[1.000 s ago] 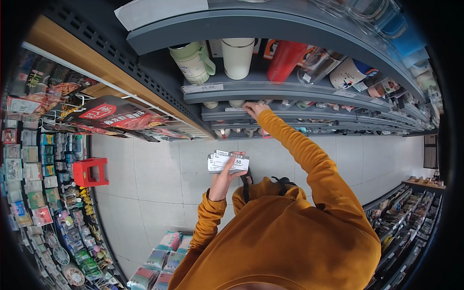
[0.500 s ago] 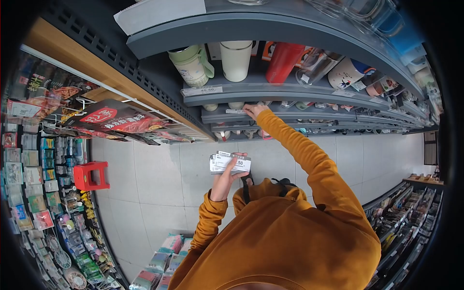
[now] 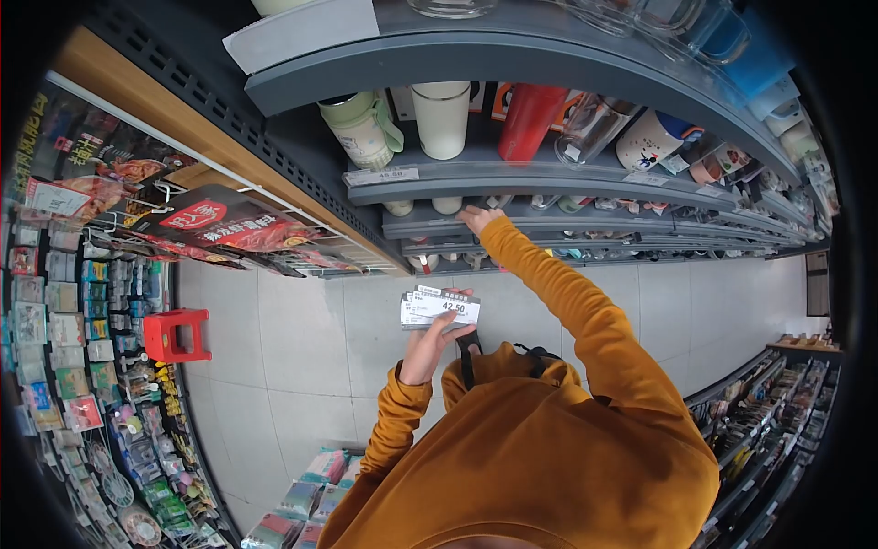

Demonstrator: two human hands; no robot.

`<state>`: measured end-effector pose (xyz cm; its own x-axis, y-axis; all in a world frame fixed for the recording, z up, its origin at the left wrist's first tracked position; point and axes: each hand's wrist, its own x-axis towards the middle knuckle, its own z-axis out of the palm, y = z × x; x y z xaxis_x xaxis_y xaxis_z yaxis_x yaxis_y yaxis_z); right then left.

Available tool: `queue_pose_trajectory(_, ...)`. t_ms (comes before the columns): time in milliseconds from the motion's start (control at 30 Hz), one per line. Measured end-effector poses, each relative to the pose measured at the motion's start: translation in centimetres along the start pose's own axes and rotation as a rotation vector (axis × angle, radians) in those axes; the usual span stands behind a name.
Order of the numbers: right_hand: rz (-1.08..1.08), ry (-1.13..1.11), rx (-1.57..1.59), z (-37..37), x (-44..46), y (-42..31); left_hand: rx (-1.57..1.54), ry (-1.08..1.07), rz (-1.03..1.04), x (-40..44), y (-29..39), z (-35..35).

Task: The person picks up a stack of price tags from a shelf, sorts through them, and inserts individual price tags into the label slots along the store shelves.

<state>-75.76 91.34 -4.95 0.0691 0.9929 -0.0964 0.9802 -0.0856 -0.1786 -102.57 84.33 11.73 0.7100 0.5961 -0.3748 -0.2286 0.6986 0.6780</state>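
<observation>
My left hand (image 3: 427, 352) is closed around a small stack of price tags (image 3: 439, 308), held over the floor. The top tag reads 42.50, and my thumb lies across its front. Reaching out to the shelving, my right hand (image 3: 477, 218) touches the front edge of a lower shelf (image 3: 416, 224). Its fingers are drawn together there, and what they hold, if anything, is too small to make out. On the shelf above it stand a green cup with a strap (image 3: 361, 133), a white tumbler (image 3: 441, 121) and a red bottle (image 3: 530, 122).
Hanging food packets (image 3: 215, 220) stick out at the left of the shelving. A red stool (image 3: 176, 335) stands on the tiled floor (image 3: 302, 366). Packaged goods (image 3: 302, 499) are piled at lower left, and another rack (image 3: 768, 430) stands at right.
The white label seen beside my right hand on the lower shelf edge no longer shows. My right hand has shifted slightly down and left. The top tag in my left hand now shows its full price.
</observation>
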Motion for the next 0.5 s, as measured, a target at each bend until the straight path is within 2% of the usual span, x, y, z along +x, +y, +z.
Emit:
queue_pose_trajectory(67,-0.024,-0.046,-0.036,0.3,-0.5,0.1,0.015,-0.004,0.022,-0.2,0.1,0.7)
queue_pose_trajectory(167,0.056,0.183,0.146,0.6,-2.1,-0.7,0.041,0.012,0.021,-0.5,0.0,1.6)
queue_pose_trajectory(267,0.172,0.280,0.560,-3.9,-6.1,-2.8,0.056,0.050,0.049,-0.5,-0.9,2.2)
queue_pose_trajectory(400,0.353,0.103,1.367,-5.9,-11.8,-2.9,0.061,0.088,0.081,-0.4,-2.2,3.4)
queue_pose_trajectory(500,0.234,0.222,1.634,-13.7,-17.1,-4.7,0.087,0.047,0.110,-0.2,-1.9,6.2)
